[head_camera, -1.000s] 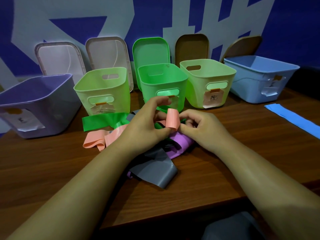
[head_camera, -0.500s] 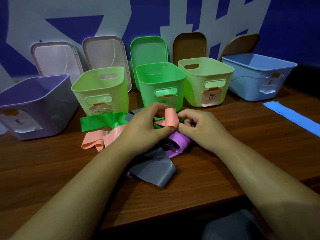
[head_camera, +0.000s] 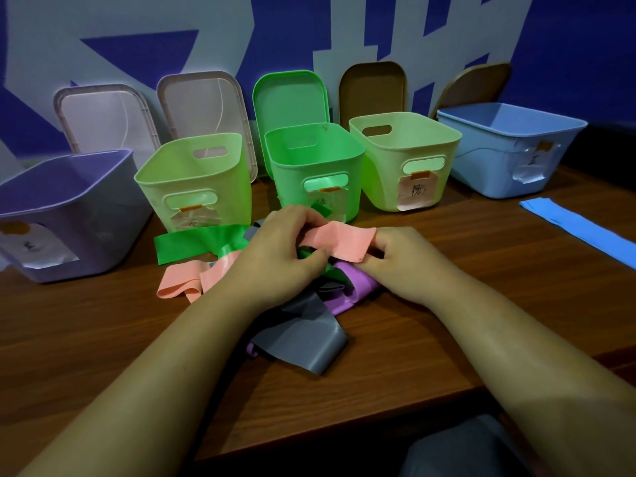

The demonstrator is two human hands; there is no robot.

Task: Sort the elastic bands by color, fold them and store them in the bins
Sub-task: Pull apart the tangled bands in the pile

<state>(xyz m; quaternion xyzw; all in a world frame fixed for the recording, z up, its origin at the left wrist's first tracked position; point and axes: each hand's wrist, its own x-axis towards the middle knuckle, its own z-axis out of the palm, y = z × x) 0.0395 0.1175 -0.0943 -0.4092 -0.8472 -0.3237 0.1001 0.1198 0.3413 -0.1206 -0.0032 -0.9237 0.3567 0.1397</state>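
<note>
- Grey and glossy, a flat rubber band (head_camera: 303,339) sprawls nearest the front edge of the brown wood-grain table (head_camera: 86,325), between the two forearms. A crumpled purple rubber band (head_camera: 358,280) touches its far side.
- Just above that heap, the person's left hand (head_camera: 275,256) pinches one end of a salmon-pink flat rubber band (head_camera: 340,241) between curled fingers and thumb. The right hand (head_camera: 409,259) pinches the other end the same way.
- The pink strip is stretched between the two hands, off the table. Its long axis runs left to right, dipping slightly toward the right hand.
- Left of the left hand, a second pink loop (head_camera: 179,287) lies on the wood. I cannot tell whether it is the same strip passing under the palm. A bright green flat band (head_camera: 192,244) lies just behind it.
- Folding looks like the step in hand: bringing the two ends together along that left-right axis would double the strip.
- Beyond stands a row of open plastic bins: a lilac tub (head_camera: 69,208), a light green bin (head_camera: 192,173), a vivid green bin (head_camera: 313,149), a pale yellow-green bin (head_camera: 406,149) with a pinkish label, and a light blue tub (head_camera: 509,132).
- The pink-labelled bin seems the likely home, and the right hand is nearer to it.
- A blue flat band (head_camera: 585,228) lies well apart at the far right.
</note>
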